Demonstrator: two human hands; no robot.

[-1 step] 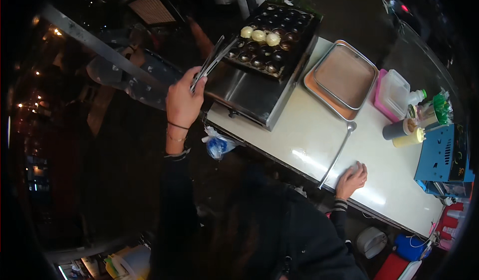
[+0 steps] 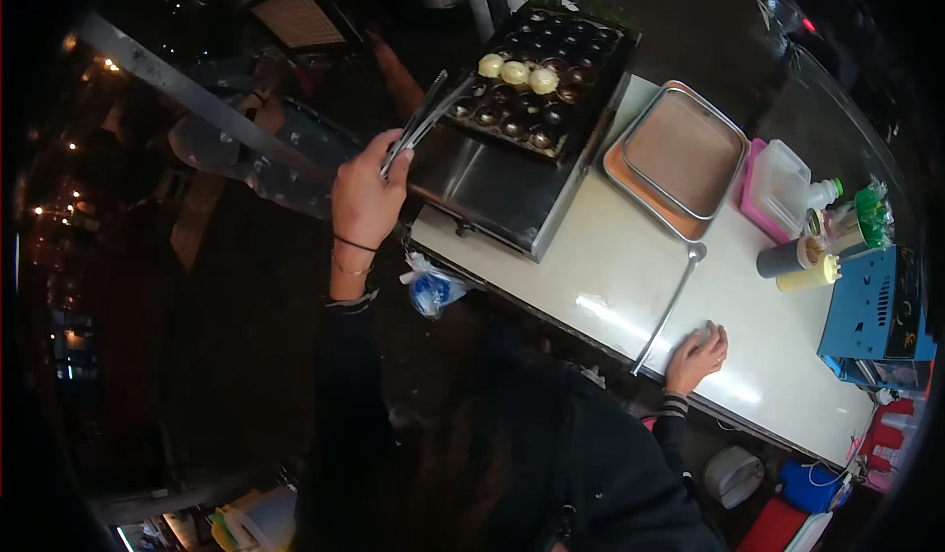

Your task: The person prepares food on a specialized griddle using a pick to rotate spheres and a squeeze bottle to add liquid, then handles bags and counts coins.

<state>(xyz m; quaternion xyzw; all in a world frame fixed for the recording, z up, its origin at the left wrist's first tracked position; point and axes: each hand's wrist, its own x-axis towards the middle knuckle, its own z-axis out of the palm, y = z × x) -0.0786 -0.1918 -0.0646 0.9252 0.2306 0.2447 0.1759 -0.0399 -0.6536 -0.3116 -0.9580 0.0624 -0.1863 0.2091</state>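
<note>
My left hand is closed around a pair of metal tongs, whose tips point up and away beside the griddle's near left corner. In the black griddle with round hollows, three pale round balls sit in a row toward its left side. Most of the other hollows look dark. My right hand rests on the white counter near its front edge, fingers apart and slightly bent, holding nothing. Just left of that hand lies a long-handled metal ladle.
Right of the griddle lie stacked metal trays. Beyond them are a pink-and-clear plastic box, a dark squeeze bottle, a yellow one and a blue box-shaped appliance. A plastic bag hangs at the counter's front edge.
The whole view has shifted very slightly. My left hand still grips the tongs, and my right hand stays on the counter.
</note>
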